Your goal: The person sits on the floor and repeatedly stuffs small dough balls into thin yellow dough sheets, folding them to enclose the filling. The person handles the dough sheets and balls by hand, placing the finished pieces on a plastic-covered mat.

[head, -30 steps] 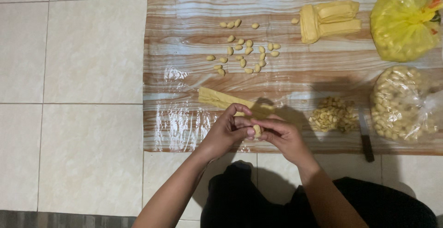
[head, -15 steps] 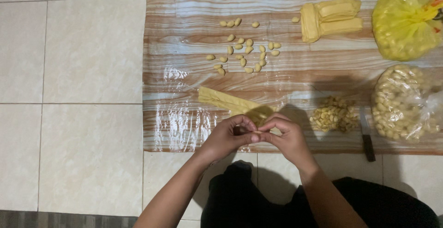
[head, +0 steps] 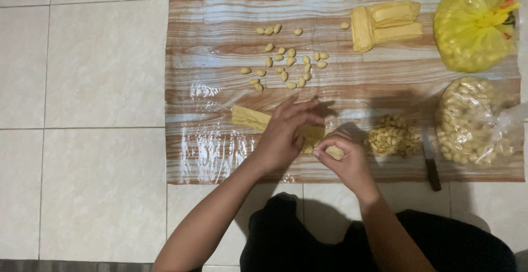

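The scene is dim and warm-toned, lit softly from above and behind the person. Glare shows as white patches on the glossy plastic sheet (head: 341,85), strongest at its lower left and along its top edge. The person's body casts a broad shadow over the sheet's near right part, and shadows darken the floor tiles (head: 82,85) just below the sheet. Focus is soft throughout, with fine grain; the frame corners darken slightly.

Glossy wood-grain plastic sheet (head: 220,156) laid on smooth, matt tiles (head: 82,57); dough strip (head: 250,118) looks soft, matt; 2 bags (head: 473,24) of thin, shiny plastic.
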